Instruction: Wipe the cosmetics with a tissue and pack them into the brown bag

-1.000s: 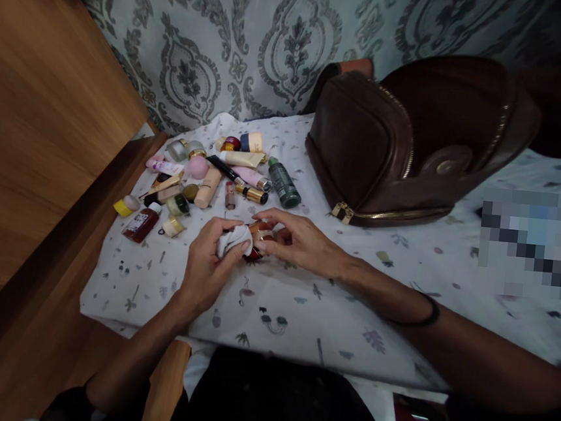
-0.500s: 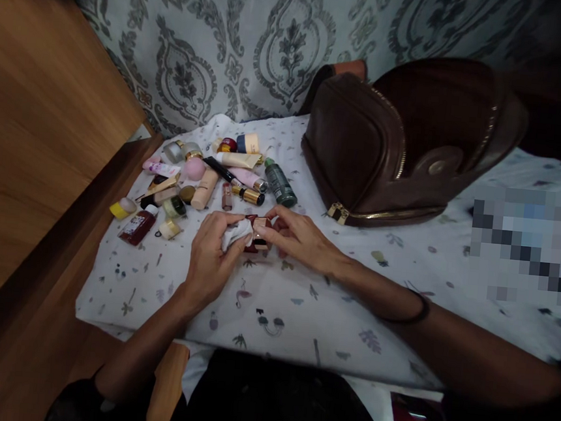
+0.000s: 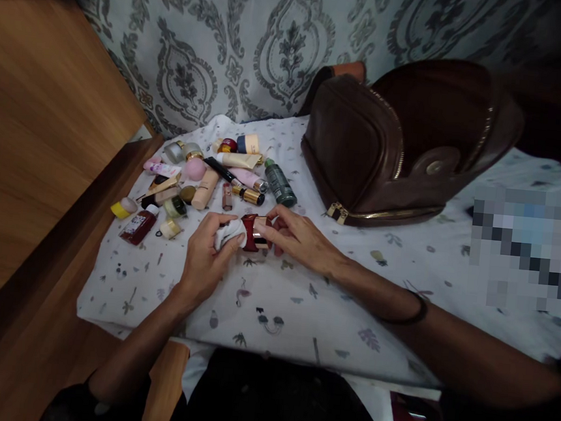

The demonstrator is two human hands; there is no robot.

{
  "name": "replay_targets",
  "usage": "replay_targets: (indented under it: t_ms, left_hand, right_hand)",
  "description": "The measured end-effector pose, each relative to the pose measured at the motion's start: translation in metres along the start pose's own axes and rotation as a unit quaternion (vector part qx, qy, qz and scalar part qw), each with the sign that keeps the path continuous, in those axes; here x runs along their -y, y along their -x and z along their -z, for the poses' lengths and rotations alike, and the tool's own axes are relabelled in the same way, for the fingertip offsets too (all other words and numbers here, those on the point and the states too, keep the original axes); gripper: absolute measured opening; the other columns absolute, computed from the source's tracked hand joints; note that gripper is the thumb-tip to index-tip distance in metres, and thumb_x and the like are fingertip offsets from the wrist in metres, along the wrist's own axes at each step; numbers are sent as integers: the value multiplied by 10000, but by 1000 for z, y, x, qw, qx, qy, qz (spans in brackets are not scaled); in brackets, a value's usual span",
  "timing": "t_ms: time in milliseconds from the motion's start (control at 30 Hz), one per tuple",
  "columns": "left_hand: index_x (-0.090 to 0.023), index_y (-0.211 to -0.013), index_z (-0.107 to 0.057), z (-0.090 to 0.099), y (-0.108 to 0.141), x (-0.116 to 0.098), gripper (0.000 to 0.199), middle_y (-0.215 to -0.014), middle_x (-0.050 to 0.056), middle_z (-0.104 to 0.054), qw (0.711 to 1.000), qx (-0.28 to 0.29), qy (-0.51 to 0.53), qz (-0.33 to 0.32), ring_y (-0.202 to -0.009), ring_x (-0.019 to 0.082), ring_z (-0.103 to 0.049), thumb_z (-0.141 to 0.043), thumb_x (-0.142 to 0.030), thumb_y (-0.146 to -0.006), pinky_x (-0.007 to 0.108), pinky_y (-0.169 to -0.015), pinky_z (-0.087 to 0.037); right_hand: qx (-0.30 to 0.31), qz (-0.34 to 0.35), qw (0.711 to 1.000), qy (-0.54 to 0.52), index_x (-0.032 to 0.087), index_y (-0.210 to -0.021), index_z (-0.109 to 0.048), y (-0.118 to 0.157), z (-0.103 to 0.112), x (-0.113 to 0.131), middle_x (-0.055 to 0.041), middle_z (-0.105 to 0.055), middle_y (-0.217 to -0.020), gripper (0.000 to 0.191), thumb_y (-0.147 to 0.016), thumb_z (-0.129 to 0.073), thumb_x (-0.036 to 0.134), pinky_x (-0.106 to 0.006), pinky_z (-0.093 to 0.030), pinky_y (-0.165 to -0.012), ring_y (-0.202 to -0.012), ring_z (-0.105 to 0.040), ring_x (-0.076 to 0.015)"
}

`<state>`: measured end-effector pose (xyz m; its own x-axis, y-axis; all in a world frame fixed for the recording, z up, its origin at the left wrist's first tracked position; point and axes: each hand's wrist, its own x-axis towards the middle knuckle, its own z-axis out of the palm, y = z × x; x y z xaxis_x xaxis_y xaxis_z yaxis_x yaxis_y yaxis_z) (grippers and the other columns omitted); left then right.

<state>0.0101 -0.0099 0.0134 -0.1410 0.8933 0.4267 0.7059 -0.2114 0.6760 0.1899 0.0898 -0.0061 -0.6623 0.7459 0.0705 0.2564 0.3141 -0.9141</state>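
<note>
Both hands, seen from the head camera, are at work near the front of the cloth-covered surface [image 3: 300, 317]. The left hand [image 3: 203, 246] grips a bunched white cloth [image 3: 230, 233] between thumb and fingers, and the cloth presses against one end of a dark red bottle [image 3: 250, 233]. The right hand [image 3: 298, 237] holds that bottle at its shiny gold cap [image 3: 261, 232], fingers curled narrowly about it; whether the bottle touches the surface below is hard to tell. A black band [image 3: 418, 311] circles the right forearm. Just beyond the right fingers lies a green bottle [image 3: 279, 183], and left of it sits a cluster of cosmetics, among them a beige tube [image 3: 206, 189], a pink ball-shaped item [image 3: 195, 169] and, at the near left, a reddish-brown bottle [image 3: 139, 226] with a white cap. To the right stands a brown bag [image 3: 350, 144], unzipped, before a patterned curtain [image 3: 296, 35].
</note>
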Motion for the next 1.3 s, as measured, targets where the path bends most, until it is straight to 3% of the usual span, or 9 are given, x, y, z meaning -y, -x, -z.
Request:
replay_targets:
  t_ms: [167, 300, 400, 600, 833, 900, 1000, 1133, 1300]
  left_hand:
    - [-200, -1053, -605, -2, -5, -1, 189, -993, 39, -670, 1000, 2, 1, 2, -919, 201, -618, -628, -277, -882, 324, -827, -473]
    - [-193, -1042, -597, -5, -12, 1, 186, -977, 34, -659, 1000, 0, 8, 2, -906, 199, -611, -626, -277, -879, 320, -818, -465]
    - [-189, -1042, -592, -7, -14, 4, 175, -942, 19, -649, 1000, 0, 1, -1, -866, 185, -608, -617, -272, -890, 304, -786, -463]
    - [-197, -1076, -577, -15, -5, 6, 180, -984, 33, -610, 992, -32, -70, -96, -942, 195, -604, -621, -231, -904, 317, -830, -493]
    - [-189, -1112, -569, -27, 7, 9, 178, -1036, 60, -542, 979, -10, -117, -167, -959, 189, -586, -578, -229, -939, 313, -839, -512]
    - [-188, -1103, -573, -25, 5, 11, 183, -1026, 59, -559, 985, -16, -99, -140, -974, 196, -585, -590, -237, -927, 321, -856, -504]
    - [-186, -1069, -575, -20, 0, 13, 185, -974, 45, -597, 999, -26, -17, -32, -928, 191, -591, -597, -278, -910, 312, -835, -490]
    - [-188, -994, -536, -17, -10, 19, 271, -681, -48, -530, 976, 17, 168, 136, -556, 117, -499, -615, -419, -876, 224, -535, -424]
    - [-191, -967, -535, -18, -14, 23, 357, -628, -76, -490, 953, 15, 242, 182, -495, 89, -441, -670, -488, -822, 192, -473, -376]
  right_hand:
    - [-37, 50, 996, 60, 200, -915, -575, -5, 0, -11, -37, -622, -778, 391, -853, -601, 585, -315, -433, -636, -707, -582, -195]
    - [-16, 70, 996, 44, 175, -1156, -568, -9, 2, -16, -56, -635, -915, 480, -787, -703, 452, -305, -444, -641, -747, -575, -190]
    - [-7, 93, 995, 24, 167, -1192, -553, -9, 3, -18, -33, -629, -890, 438, -830, -646, 396, -279, -427, -630, -716, -560, -162]
    - [-13, 105, 994, 27, 156, -1183, -565, -8, 3, -21, -51, -646, -931, 414, -900, -580, 458, -272, -416, -627, -699, -549, -153]
    - [-33, 90, 995, 1, 157, -1128, -588, -8, 0, -21, -38, -664, -876, 420, -889, -584, 503, -262, -427, -624, -694, -569, -150]
    - [-38, 82, 996, -12, 157, -1111, -594, -9, -1, -22, -28, -658, -848, 409, -880, -590, 495, -253, -429, -604, -682, -572, -146]
    - [-29, 54, 996, -65, 161, -1139, -583, -9, -1, -25, -6, -639, -803, 433, -858, -616, 489, -241, -429, -553, -628, -570, -135]
    - [19, 52, 987, -150, 178, -1163, -584, -8, 0, -26, -12, -637, -853, 489, -811, -695, 497, -239, -469, -564, -655, -580, -128]
    - [75, 64, 967, -234, 193, -1180, -592, -5, 0, -22, -31, -640, -980, 499, -792, -750, 464, -235, -505, -643, -745, -596, -120]
